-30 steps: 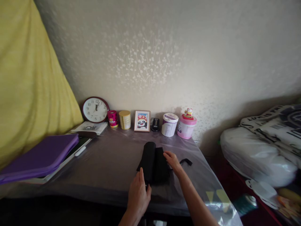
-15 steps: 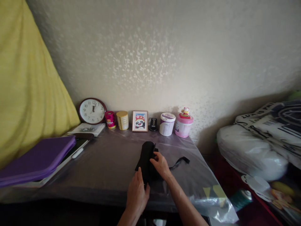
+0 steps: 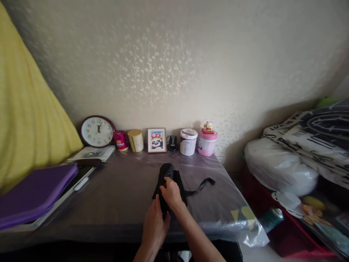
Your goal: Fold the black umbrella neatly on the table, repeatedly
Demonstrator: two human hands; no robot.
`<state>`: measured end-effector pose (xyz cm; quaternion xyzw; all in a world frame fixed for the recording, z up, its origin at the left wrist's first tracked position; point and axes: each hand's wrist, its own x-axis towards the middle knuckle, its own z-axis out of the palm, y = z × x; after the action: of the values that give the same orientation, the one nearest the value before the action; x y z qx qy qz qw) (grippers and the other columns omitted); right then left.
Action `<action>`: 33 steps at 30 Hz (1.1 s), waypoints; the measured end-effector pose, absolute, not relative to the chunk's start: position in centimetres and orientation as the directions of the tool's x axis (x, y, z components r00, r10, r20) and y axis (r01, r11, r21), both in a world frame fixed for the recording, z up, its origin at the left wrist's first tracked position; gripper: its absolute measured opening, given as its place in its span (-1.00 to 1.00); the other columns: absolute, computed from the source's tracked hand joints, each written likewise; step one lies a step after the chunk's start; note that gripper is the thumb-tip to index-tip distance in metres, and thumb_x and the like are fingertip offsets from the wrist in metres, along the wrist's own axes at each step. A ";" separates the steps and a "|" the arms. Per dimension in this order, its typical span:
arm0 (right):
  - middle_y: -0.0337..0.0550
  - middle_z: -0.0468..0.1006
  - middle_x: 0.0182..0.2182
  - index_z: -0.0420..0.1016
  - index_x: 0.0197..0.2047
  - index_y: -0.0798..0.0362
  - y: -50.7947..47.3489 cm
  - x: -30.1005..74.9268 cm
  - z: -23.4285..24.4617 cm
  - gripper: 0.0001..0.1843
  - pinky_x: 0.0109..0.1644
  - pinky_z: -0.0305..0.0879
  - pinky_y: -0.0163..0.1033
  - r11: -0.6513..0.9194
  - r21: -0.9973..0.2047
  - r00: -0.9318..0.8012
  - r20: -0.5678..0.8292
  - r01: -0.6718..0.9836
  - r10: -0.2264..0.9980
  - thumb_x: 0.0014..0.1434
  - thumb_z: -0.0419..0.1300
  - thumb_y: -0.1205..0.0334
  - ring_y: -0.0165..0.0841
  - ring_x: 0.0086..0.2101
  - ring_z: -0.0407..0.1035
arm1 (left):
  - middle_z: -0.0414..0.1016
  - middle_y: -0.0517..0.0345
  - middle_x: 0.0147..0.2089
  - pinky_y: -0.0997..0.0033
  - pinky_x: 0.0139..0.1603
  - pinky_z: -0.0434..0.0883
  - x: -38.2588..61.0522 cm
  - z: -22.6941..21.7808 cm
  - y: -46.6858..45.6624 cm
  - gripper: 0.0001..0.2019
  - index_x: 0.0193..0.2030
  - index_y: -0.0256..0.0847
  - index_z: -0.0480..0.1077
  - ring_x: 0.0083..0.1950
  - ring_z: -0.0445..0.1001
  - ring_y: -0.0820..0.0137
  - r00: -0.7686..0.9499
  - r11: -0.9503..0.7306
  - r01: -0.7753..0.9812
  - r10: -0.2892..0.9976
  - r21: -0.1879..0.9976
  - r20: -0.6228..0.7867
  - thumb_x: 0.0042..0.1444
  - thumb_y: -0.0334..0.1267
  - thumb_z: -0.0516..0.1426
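Observation:
A black fabric roll-up pouch (image 3: 166, 169) lies on the table in front of me, its left part folded or rolled into a thick tube and a flat part showing on the right. From its right side a thin black strap (image 3: 200, 186) trails over the table with its end curled. My left hand (image 3: 156, 220) is closed around the pouch's near left edge, fingers on the outside and thumb toward the middle. Across the top of the roll, my right hand (image 3: 171, 193) grips it with bent fingers. Whatever may be inside the pouch is hidden.
Along the wall stand a clock (image 3: 98, 131), a pink can (image 3: 120, 141), a yellow can (image 3: 135, 141), a framed panda picture (image 3: 156, 140) and two tubs. Purple folders (image 3: 38, 193) lie at left. Plastic sheeting covers the table (image 3: 122, 189); bagged bedding (image 3: 280, 165) sits at right.
My right hand has moved left from the pouch's right side onto the top of the roll. The flat part at right now shows more. The view has shifted slightly to the right.

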<state>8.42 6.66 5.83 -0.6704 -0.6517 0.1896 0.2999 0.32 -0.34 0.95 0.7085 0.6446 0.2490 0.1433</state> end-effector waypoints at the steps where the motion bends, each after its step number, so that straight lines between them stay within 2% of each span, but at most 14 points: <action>1: -0.02 0.55 -0.23 0.41 -0.04 0.14 6.5 8.3 5.8 -0.61 -0.17 0.26 -0.28 0.038 -0.629 0.071 0.147 0.776 0.987 0.02 0.09 0.36 -0.28 -0.21 0.43 | 0.24 -0.22 0.13 0.24 0.08 0.26 0.3 1.0 -0.3 -0.43 0.22 -0.47 -0.09 0.16 0.25 0.20 0.043 -0.125 0.837 0.986 0.533 0.163 0.06 -0.32 -0.09; 6: -0.07 0.56 -0.30 0.49 -0.21 0.05 5.8 7.9 5.9 -0.76 -0.25 0.25 -0.31 0.109 -0.573 0.019 0.212 0.812 0.977 0.11 0.04 0.27 -0.31 -0.28 0.45 | 0.26 -0.20 0.13 0.22 0.09 0.26 0.2 1.4 -0.4 -0.45 0.20 -0.39 -0.02 0.14 0.28 0.21 0.042 -0.118 0.787 0.990 0.605 0.137 0.04 -0.30 -0.05; 11: -0.15 0.58 -0.39 0.50 -0.38 0.01 5.4 8.1 6.5 -0.67 -0.30 0.22 -0.36 0.162 -0.539 -0.055 0.209 0.827 0.976 0.22 -0.08 0.24 -0.38 -0.34 0.45 | 0.25 -0.24 0.14 0.23 0.10 0.25 0.2 1.5 -0.5 -0.41 0.21 -0.43 -0.06 0.15 0.27 0.20 0.010 -0.096 0.755 0.991 0.648 0.136 0.03 -0.29 -0.04; 14: -0.18 0.58 -0.41 0.50 -0.31 0.01 5.2 8.2 6.5 -0.68 -0.26 0.22 -0.35 0.204 -0.559 -0.097 0.215 0.803 0.972 0.22 -0.08 0.28 -0.38 -0.33 0.45 | 0.19 -0.27 0.18 0.23 0.05 0.29 0.1 1.6 -0.6 -0.33 0.26 -0.43 -0.21 0.15 0.28 0.19 -0.012 -0.086 0.734 0.990 0.673 0.139 0.03 -0.29 -0.03; 17: -0.17 0.59 -0.33 0.49 -0.18 0.01 5.1 8.3 6.0 -0.69 -0.18 0.23 -0.33 0.244 -0.584 -0.121 0.241 0.774 0.963 0.17 -0.06 0.35 -0.36 -0.26 0.44 | 0.18 -0.21 0.19 0.25 0.02 0.31 0.1 1.7 -0.6 -0.27 0.29 -0.36 -0.34 0.13 0.30 0.21 0.015 -0.109 0.717 0.990 0.688 0.142 0.03 -0.31 -0.03; 20: -0.16 0.59 -0.27 0.45 -0.11 0.03 5.0 8.6 5.2 -0.66 -0.14 0.24 -0.31 0.267 -0.605 -0.127 0.264 0.750 0.956 0.14 -0.06 0.38 -0.34 -0.23 0.42 | 0.23 -0.13 0.16 0.25 0.04 0.28 0.1 1.6 -0.5 -0.33 0.29 -0.27 -0.22 0.11 0.31 0.24 0.044 -0.136 0.740 0.987 0.658 0.153 0.03 -0.33 -0.03; 24: -0.24 0.59 -0.31 0.35 0.00 0.05 5.1 9.0 4.4 -0.57 -0.10 0.24 -0.30 0.315 -0.652 -0.177 0.270 0.690 0.946 0.06 -0.04 0.46 -0.34 -0.23 0.41 | 0.28 -0.09 0.09 0.27 0.04 0.27 0.0 1.5 -0.5 -0.41 0.23 -0.30 -0.07 0.09 0.32 0.26 0.048 -0.139 0.764 0.986 0.630 0.159 0.03 -0.34 -0.04; 27: -0.23 0.57 -0.21 0.32 0.02 0.03 4.8 9.3 4.3 -0.51 -0.08 0.25 -0.28 0.345 -0.676 -0.183 0.302 0.651 0.936 0.00 -0.02 0.49 -0.34 -0.19 0.39 | 0.29 -0.10 0.07 0.29 0.03 0.28 0.0 1.4 -0.5 -0.45 0.20 -0.32 0.00 0.08 0.33 0.27 0.050 -0.152 0.751 0.984 0.643 0.173 0.02 -0.32 -0.05; 31: -0.16 0.50 -0.12 0.39 -0.06 0.02 4.1 10.1 4.6 -0.63 -0.05 0.28 -0.27 0.462 -0.697 -0.199 0.428 0.549 0.882 0.07 -0.01 0.44 -0.38 -0.16 0.39 | 0.29 -0.16 0.08 0.22 0.01 0.32 -0.1 0.7 -0.3 -0.46 0.20 -0.36 -0.01 0.07 0.34 0.23 0.073 -0.210 0.741 0.969 0.637 0.235 0.06 -0.25 -0.09; 33: -0.14 0.49 -0.11 0.44 -0.12 0.00 4.0 10.5 4.4 -0.69 0.02 0.25 -0.24 0.523 -0.660 -0.192 0.508 0.539 0.839 0.14 -0.03 0.40 -0.38 -0.11 0.36 | 0.27 -0.20 0.10 0.18 0.02 0.31 -0.2 0.0 -0.2 -0.45 0.23 -0.39 -0.05 0.08 0.33 0.22 0.079 -0.233 0.749 0.961 0.620 0.266 0.08 -0.25 -0.11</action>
<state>10.55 3.96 4.42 -0.4578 -0.7530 0.1701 0.4410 -0.20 -0.20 -0.03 0.7159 0.5971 0.3225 0.1641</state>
